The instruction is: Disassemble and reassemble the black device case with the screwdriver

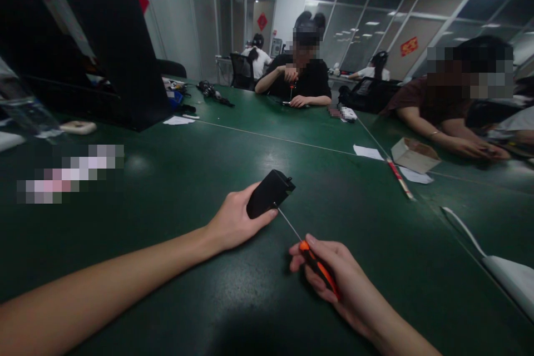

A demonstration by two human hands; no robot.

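A small black box-shaped case [267, 193] is tilted over the green table, gripped at its lower left by my left hand [237, 217]. My left thumb lies along its near side, beside a small screw spot. An orange-and-black screwdriver [319, 268] is held by the handle in my right hand [334, 275]. Its thin metal shaft runs up and left, and the tip meets the case's near face close to my left thumb. A small loop sticks out at the case's far right end. What the case is, I cannot tell.
On the green table [167, 200] stand a large black panel [112, 44] at left and an open cardboard box [415, 154] at right. A red-and-white stick [400, 178], paper [367, 152] and a white cable [463, 228] lie rightward. Co-workers sit across the table.
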